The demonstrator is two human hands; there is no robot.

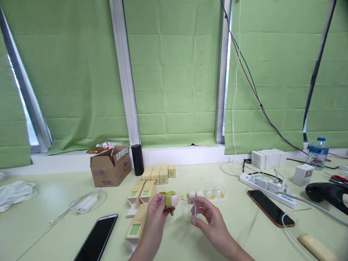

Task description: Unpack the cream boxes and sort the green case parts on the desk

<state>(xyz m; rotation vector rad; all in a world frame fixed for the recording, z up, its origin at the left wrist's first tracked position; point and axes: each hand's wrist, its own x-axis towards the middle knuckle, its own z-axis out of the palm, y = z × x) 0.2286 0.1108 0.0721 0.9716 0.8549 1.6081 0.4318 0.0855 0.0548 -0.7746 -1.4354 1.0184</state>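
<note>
My left hand (158, 212) is closed on a small white rounded piece (174, 200) with a yellow-green band (168, 199) around it. In my right hand (210, 217) a clear plastic cup (189, 210) is pinched between thumb and fingers, just right of the banded piece and apart from it. Behind my hands sit two small white pieces (191, 194) and two clear cups (210, 192) with yellow bits inside. Open kraft paper boxes (136, 226) with green labels stand beside my left hand. Several small closed kraft boxes (163, 175) are grouped farther back.
A cardboard box (110, 168) and black cylinder (137, 160) stand at the back left. One phone (96, 237) lies front left, another (269, 207) at right near a power strip (266, 188) with cables. A water bottle (317, 154) stands back right.
</note>
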